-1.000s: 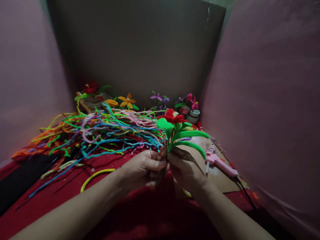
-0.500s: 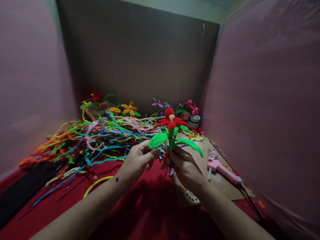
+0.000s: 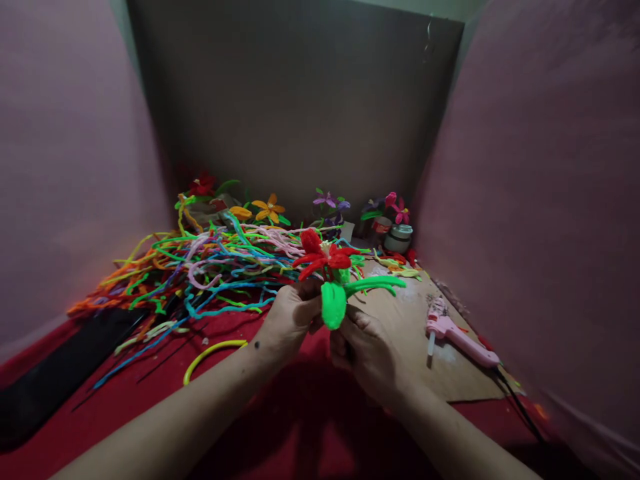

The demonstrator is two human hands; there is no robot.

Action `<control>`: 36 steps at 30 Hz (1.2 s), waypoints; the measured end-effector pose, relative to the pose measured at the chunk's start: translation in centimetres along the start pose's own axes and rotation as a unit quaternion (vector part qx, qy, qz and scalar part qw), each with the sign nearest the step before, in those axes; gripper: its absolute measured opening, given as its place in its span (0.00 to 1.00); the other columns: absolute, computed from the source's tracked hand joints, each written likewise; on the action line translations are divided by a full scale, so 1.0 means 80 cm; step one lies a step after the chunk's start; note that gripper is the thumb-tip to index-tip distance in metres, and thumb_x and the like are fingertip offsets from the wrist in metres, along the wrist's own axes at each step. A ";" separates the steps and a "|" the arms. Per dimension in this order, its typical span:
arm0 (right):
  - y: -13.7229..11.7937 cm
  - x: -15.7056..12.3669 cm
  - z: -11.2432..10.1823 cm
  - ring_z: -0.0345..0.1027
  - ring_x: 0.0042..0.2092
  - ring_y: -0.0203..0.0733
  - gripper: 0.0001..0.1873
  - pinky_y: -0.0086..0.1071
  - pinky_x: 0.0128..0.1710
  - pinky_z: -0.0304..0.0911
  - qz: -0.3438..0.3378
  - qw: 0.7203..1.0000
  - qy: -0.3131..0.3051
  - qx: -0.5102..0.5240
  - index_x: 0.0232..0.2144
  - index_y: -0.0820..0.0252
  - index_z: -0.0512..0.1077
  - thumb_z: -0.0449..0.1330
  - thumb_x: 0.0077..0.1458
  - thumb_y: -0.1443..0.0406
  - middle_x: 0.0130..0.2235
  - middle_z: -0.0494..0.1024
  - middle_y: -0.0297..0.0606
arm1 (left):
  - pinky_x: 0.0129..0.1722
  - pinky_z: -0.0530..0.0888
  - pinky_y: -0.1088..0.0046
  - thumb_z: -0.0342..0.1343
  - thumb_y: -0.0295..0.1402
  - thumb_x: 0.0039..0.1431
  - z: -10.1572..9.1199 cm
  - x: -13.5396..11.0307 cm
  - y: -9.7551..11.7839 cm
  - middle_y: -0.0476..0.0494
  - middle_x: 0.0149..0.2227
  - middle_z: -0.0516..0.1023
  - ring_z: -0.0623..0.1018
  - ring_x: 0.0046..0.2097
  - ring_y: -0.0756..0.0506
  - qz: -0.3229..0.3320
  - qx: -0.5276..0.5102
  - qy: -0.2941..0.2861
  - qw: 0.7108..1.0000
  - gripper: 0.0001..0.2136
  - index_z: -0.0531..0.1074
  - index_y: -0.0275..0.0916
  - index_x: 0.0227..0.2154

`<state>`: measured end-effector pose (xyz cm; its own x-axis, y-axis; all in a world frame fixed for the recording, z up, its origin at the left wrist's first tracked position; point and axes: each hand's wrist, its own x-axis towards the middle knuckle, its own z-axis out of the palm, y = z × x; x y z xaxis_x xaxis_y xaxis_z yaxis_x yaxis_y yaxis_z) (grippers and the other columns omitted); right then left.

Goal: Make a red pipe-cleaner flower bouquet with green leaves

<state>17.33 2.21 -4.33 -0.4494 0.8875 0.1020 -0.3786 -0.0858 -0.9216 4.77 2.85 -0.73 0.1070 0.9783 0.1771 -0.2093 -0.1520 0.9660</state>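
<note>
From the head view, we see one red flower (image 3: 313,265) of fuzzy stems, held up in the middle, above the front part of the tabletop (image 3: 300,433), which has a red cover. The right hand (image 3: 369,350) is closed, its fingers curled together just below the leaves, and we judge that it has hold of the flower's stem, though the stem itself is hidden there. The left hand (image 3: 289,320) is partly closed, with thumb and fingers bent close to the broad leaf (image 3: 333,305); its fingertips are partly covered, so we cannot tell if it pinches something.

About the progress, we can say that the red petals are in place around a pale centre (image 3: 326,249), and that green leaves are present: the broad one hangs at the front, and narrow leaves (image 3: 377,285) reach to the right. So this flower seems to us almost complete. What is left looks like small work, perhaps the position of the leaves and the lower stem, which we cannot inspect.

Behind, an orange flower (image 3: 269,211), a purple flower (image 3: 325,199) and a pink flower (image 3: 401,213) appear already formed. A large heap of loose fuzzy stems (image 3: 235,257) lies unused at the left. The pink glue gun (image 3: 463,345) rests on the cardboard (image 3: 400,360), touched by neither hand.
</note>
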 end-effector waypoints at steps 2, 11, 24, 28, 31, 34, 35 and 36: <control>-0.002 -0.002 0.003 0.48 0.19 0.28 0.15 0.24 0.16 0.43 0.006 1.000 0.012 0.020 0.21 0.61 0.60 0.54 0.55 0.59 0.19 0.58 0.27 | 0.18 0.54 0.78 0.58 0.31 0.46 0.000 0.001 -0.001 0.56 0.15 0.60 0.58 0.18 0.55 -0.003 -0.002 0.008 1.000 0.10 0.63 0.36 0.17; -0.001 -0.007 0.015 0.45 0.18 0.27 0.10 0.22 0.15 0.42 -0.006 0.997 0.057 0.060 0.27 0.59 0.60 0.54 0.55 0.60 0.18 0.57 0.24 | 0.18 0.56 0.78 0.61 0.32 0.46 0.001 0.001 -0.002 0.55 0.15 0.63 0.61 0.18 0.56 -0.009 0.012 0.024 1.000 0.10 0.66 0.36 0.18; -0.008 -0.004 0.008 0.55 0.21 0.29 0.08 0.24 0.21 0.52 -0.051 0.992 0.085 -0.083 0.29 0.60 0.64 0.52 0.56 0.61 0.22 0.65 0.28 | 0.22 0.62 0.78 0.62 0.31 0.42 0.010 -0.008 0.001 0.54 0.19 0.67 0.64 0.22 0.54 0.027 0.058 0.087 0.994 0.07 0.70 0.35 0.21; -0.015 -0.004 0.006 0.56 0.25 0.29 0.07 0.24 0.25 0.54 -0.073 0.989 0.099 -0.084 0.29 0.60 0.65 0.54 0.56 0.62 0.24 0.66 0.29 | 0.25 0.66 0.77 0.62 0.29 0.43 0.013 -0.013 -0.004 0.54 0.22 0.69 0.67 0.24 0.53 0.063 0.064 0.083 0.993 0.07 0.70 0.37 0.26; -0.016 -0.006 0.005 0.53 0.22 0.28 0.10 0.23 0.21 0.50 -0.076 0.990 0.109 -0.041 0.27 0.60 0.64 0.54 0.56 0.60 0.22 0.65 0.28 | 0.22 0.64 0.79 0.59 0.30 0.47 0.016 -0.014 -0.002 0.53 0.25 0.69 0.66 0.23 0.54 0.066 0.033 0.068 0.995 0.06 0.69 0.37 0.29; -0.014 -0.009 0.005 0.52 0.20 0.28 0.12 0.24 0.19 0.48 -0.074 0.992 0.097 -0.024 0.26 0.61 0.64 0.53 0.56 0.59 0.21 0.65 0.29 | 0.22 0.64 0.80 0.59 0.31 0.48 0.017 -0.012 0.001 0.52 0.26 0.70 0.66 0.23 0.55 0.045 -0.003 0.069 0.997 0.06 0.70 0.36 0.30; -0.014 -0.010 0.004 0.52 0.19 0.28 0.12 0.24 0.18 0.48 -0.073 0.993 0.089 -0.021 0.26 0.61 0.64 0.54 0.56 0.58 0.21 0.66 0.30 | 0.21 0.64 0.80 0.60 0.31 0.47 0.016 -0.011 0.002 0.52 0.26 0.70 0.65 0.23 0.55 0.039 -0.012 0.072 0.997 0.07 0.70 0.36 0.30; -0.013 -0.010 0.004 0.52 0.19 0.28 0.12 0.24 0.18 0.48 -0.071 0.994 0.083 -0.019 0.26 0.61 0.64 0.54 0.56 0.58 0.21 0.66 0.30 | 0.20 0.63 0.80 0.60 0.31 0.47 0.016 -0.009 0.002 0.53 0.25 0.69 0.64 0.22 0.56 0.033 -0.021 0.073 0.997 0.08 0.71 0.36 0.30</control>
<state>17.82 1.42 -3.33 -0.2525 0.9523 0.1714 -0.3964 0.0598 -0.9161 5.88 1.92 -0.51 -0.0511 0.9768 0.2082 -0.2525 -0.2143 0.9435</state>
